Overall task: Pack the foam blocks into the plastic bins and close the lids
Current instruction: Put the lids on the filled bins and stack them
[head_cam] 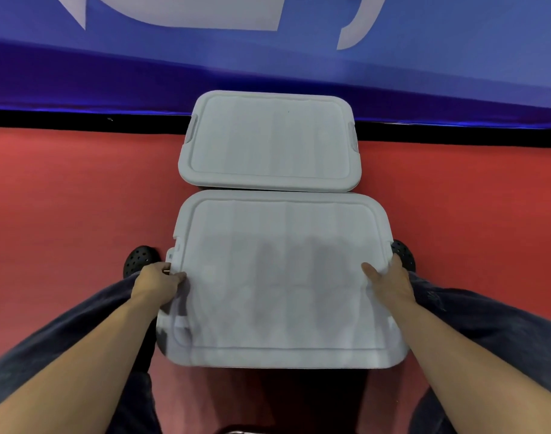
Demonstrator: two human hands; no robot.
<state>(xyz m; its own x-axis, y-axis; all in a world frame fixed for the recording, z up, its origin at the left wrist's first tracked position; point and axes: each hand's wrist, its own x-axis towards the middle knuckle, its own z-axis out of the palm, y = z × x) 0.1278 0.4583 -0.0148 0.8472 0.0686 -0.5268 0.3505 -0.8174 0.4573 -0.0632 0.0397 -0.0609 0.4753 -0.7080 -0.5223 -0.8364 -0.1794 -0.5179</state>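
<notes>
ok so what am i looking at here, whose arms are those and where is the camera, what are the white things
This is one picture from a camera worn on a person's head, looking down, so the bare arms are the wearer's own. There is no robot here. On the red floor stand two plastic bins, one behind the other, each with a white lid on top. The far lid is untouched. The left hand and right hand grip the side edges of the near lid. No loose foam blocks are visible. The dark shapes beside the hands look like the person's shoes and trouser legs.
</notes>
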